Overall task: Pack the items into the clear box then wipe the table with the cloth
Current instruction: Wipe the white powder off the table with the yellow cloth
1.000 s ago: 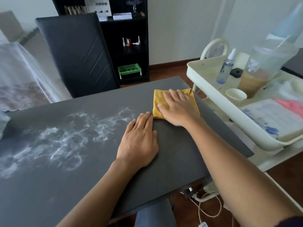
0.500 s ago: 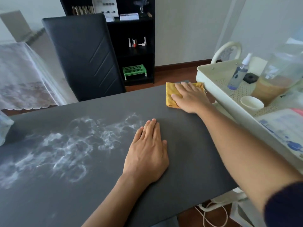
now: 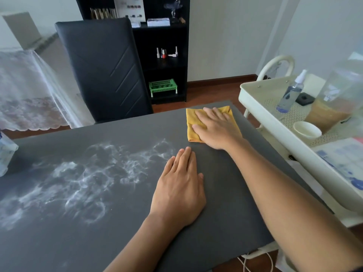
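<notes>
flatly, right hand (image 3: 216, 128) presses cloth (image 3: 191, 124) beneath its grip

**No readable text**

No word, brand or number can be read. Blue print is seen on the white packet (image 3: 342, 163) in the trolley (image 3: 255, 107) (too blurred), and on the shelf card (image 3: 129, 8) also.

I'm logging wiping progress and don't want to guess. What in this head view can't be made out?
- Folded yellow cloth: partly hidden under the flat right hand.
- Dark grey table: left and near edges cut off by the frame; the patch under the flat left hand is hidden.
- Clear plastic object at the left edge: cut off, unidentifiable.
- Clear box: not identifiable.
</notes>
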